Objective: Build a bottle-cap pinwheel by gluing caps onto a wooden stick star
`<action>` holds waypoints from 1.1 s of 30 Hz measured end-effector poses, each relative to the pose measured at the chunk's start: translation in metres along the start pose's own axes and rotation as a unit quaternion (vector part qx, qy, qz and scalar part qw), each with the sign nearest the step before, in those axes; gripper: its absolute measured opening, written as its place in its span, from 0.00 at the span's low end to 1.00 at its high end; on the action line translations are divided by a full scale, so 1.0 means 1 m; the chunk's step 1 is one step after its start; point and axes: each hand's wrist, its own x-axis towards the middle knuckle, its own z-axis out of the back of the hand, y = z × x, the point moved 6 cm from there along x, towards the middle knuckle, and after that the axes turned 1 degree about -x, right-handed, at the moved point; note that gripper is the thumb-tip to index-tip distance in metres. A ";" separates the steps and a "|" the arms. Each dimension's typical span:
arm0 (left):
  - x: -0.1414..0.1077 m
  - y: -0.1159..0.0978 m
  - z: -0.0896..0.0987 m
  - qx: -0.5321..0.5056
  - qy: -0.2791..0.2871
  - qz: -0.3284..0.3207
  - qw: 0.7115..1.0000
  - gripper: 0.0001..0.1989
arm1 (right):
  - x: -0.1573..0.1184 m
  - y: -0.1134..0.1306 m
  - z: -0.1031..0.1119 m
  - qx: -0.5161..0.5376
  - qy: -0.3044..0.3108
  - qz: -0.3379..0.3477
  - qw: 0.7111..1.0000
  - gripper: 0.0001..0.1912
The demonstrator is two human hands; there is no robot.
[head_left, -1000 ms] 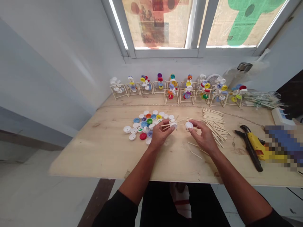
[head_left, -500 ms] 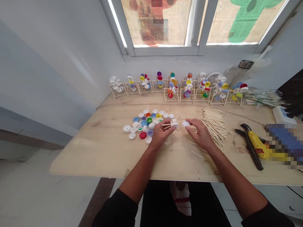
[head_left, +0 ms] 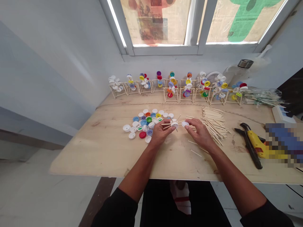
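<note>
My left hand (head_left: pixel 160 132) grips a white bottle-cap hub (head_left: pixel 174 125) with several thin wooden sticks poking out around its side. Between the thumb and fingers of my right hand (head_left: pixel 198 131) is a white bottle cap (head_left: pixel 185 124), held close to the right side of the hub at the end of one stick. Whether cap and stick are joined is too small to tell. Left of my hands lie loose bottle caps (head_left: pixel 149 119), mostly white, with some blue, green, red, orange and yellow. A pile of wooden sticks (head_left: pixel 214 124) lies beyond my right hand.
Along the wall stand several stick frames with cap wheels (head_left: pixel 187 91). At the right are black-handled pliers (head_left: pixel 251 148), a yellow glue gun (head_left: pixel 257 145), a white power strip (head_left: pixel 282 114), a bag of sticks (head_left: pixel 262 97) and a bottle (head_left: pixel 243 69). The table's front edge (head_left: pixel 180 180) is near me.
My right hand and its cap have shifted very slightly left, toward the hub. My left hand keeps its hold, and the view has tilted a little.
</note>
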 end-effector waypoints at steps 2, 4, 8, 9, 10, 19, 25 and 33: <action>0.000 0.000 0.000 0.001 0.001 0.000 1.000 0.18 | 0.000 0.000 0.000 0.001 0.001 0.003 1.000 0.15; 0.000 0.001 0.001 -0.003 0.000 0.003 1.000 0.17 | 0.000 0.001 0.000 0.001 -0.002 0.006 1.000 0.14; 0.001 0.004 0.002 -0.017 -0.009 0.015 1.000 0.17 | -0.004 0.005 0.003 -0.021 -0.023 0.027 0.999 0.17; 0.001 0.005 0.003 -0.020 -0.010 0.020 1.000 0.17 | -0.005 0.006 0.005 -0.034 -0.036 0.036 0.998 0.18; 0.002 0.005 0.003 -0.023 -0.011 0.025 0.999 0.18 | -0.007 0.008 0.007 -0.049 -0.050 0.046 0.997 0.19; 0.001 0.007 -0.002 -0.058 -0.003 0.045 0.997 0.20 | -0.010 0.017 0.007 -0.124 -0.123 0.112 0.978 0.08; 0.000 0.006 -0.005 -0.074 0.013 0.042 0.996 0.19 | -0.008 0.022 0.006 -0.144 -0.135 0.132 0.971 0.03; 0.000 0.008 -0.006 -0.093 0.023 0.047 0.994 0.19 | -0.008 0.024 0.007 -0.128 -0.143 0.146 0.970 0.01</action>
